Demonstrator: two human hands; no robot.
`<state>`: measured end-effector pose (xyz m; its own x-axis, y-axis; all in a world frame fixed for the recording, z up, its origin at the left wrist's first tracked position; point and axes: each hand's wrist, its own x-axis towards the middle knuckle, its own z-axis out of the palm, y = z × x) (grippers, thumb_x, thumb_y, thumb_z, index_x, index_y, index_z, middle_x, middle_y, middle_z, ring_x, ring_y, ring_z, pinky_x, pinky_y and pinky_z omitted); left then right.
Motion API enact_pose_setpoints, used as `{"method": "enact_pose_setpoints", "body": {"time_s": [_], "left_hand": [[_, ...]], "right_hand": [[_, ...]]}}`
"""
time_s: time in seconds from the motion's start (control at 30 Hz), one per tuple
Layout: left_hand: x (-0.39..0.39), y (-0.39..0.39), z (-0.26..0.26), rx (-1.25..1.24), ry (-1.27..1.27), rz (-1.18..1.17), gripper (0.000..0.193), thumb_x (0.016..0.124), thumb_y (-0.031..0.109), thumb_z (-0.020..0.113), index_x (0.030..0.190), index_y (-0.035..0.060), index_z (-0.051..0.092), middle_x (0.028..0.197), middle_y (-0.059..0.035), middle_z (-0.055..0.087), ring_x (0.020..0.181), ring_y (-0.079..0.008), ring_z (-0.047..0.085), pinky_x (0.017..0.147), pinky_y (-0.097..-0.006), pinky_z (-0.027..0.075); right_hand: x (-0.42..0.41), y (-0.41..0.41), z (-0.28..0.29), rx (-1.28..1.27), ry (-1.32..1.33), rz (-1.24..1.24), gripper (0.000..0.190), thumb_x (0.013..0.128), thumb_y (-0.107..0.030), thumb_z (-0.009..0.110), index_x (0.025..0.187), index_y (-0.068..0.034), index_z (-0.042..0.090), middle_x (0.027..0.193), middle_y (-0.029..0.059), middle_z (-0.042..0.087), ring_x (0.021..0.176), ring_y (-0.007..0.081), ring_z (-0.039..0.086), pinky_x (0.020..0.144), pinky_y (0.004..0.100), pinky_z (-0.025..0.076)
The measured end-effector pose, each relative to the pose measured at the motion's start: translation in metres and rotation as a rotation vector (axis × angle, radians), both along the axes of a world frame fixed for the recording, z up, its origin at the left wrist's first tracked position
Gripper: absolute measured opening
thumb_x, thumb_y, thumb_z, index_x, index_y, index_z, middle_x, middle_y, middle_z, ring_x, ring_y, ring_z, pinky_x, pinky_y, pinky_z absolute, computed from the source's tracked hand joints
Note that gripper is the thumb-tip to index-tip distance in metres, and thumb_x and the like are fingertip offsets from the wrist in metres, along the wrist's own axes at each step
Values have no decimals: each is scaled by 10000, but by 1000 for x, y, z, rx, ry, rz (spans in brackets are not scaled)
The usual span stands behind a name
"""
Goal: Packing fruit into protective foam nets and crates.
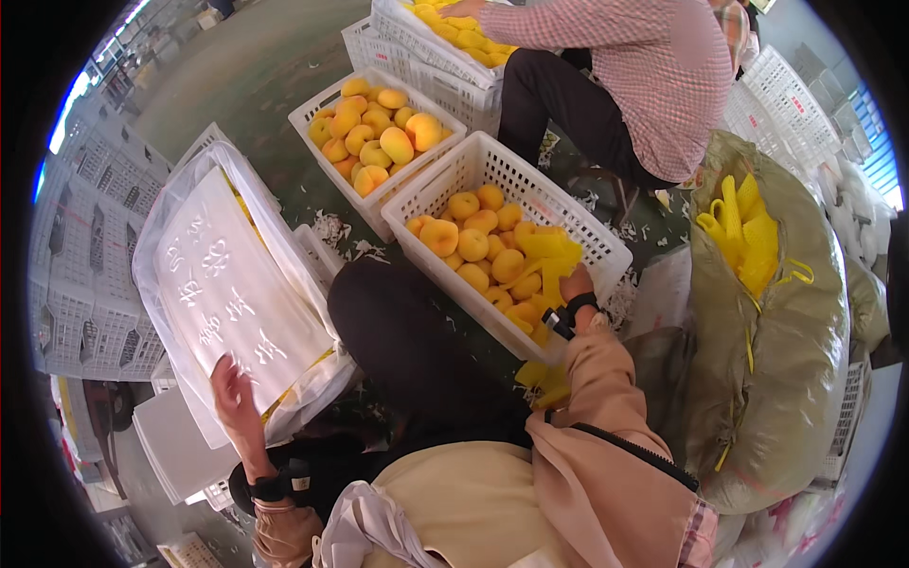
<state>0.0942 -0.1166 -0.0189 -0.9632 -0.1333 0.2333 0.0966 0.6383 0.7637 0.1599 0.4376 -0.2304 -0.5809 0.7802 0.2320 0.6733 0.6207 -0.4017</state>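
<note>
My left hand (238, 401) is at the near edge of a white sheet (234, 277), fingers loosely bent and holding nothing; whether it touches the sheet is unclear. The sheet bears raised writing and covers a crate lined with white plastic film (153, 213). Yellow foam netting shows along the sheet's edge. My right hand (577, 282) is inside the right end of a white plastic crate (508, 167), with curled fingers against yellow foam fruit nets (557, 252). Those nets lie over yellow-orange peaches (472, 243). The fingertips are hidden, so a grip cannot be confirmed.
Another crate of peaches (369, 138) stands beyond. A co-worker (625, 78) sits behind, one hand at a crate of yellow-netted fruit (461, 32). To the right, a large plastic sack (767, 376) holds more yellow nets. Stacked crates (92, 277) rise at left; paper shreds litter the floor.
</note>
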Motion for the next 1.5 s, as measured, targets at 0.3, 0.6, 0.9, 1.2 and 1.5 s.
{"method": "enact_pose_setpoints", "body": {"time_s": [0.3,0.6,0.9,1.2,1.5], "left_hand": [[3,179,61,156,-345,-791,270,802,-17,550,1071,9,563,995,-75,595,917,-141,589,783,-262,471],[-1,270,35,20,57,-988,402,694,82,712,1050,13,540,924,-114,587,914,-274,574,794,-349,470],[-1,248,33,234,-701,-1095,372,678,132,769,980,-6,603,931,-77,648,864,-166,601,788,-292,470],[15,214,29,961,-989,-961,364,764,-4,665,1110,-15,552,1016,-67,628,921,-152,599,802,-257,472],[9,222,26,338,136,-540,277,618,-169,578,796,2,453,926,-136,560,733,-209,576,669,-254,474]], "right_hand": [[25,-13,80,-1015,342,299,312,831,-166,588,1074,29,569,971,96,634,833,175,613,739,298,489],[40,-81,173,-1263,361,577,271,858,-89,578,1108,13,564,963,5,611,818,55,546,745,205,436],[31,-130,211,-1372,204,769,268,869,-128,589,1106,-10,546,958,2,582,828,73,538,780,221,433],[33,-181,207,-2131,611,928,371,830,-44,613,1165,-68,456,1149,30,510,1062,126,489,925,300,381],[18,-183,206,-450,717,605,285,665,96,610,773,-52,391,768,57,444,689,174,471,626,252,396]]}}
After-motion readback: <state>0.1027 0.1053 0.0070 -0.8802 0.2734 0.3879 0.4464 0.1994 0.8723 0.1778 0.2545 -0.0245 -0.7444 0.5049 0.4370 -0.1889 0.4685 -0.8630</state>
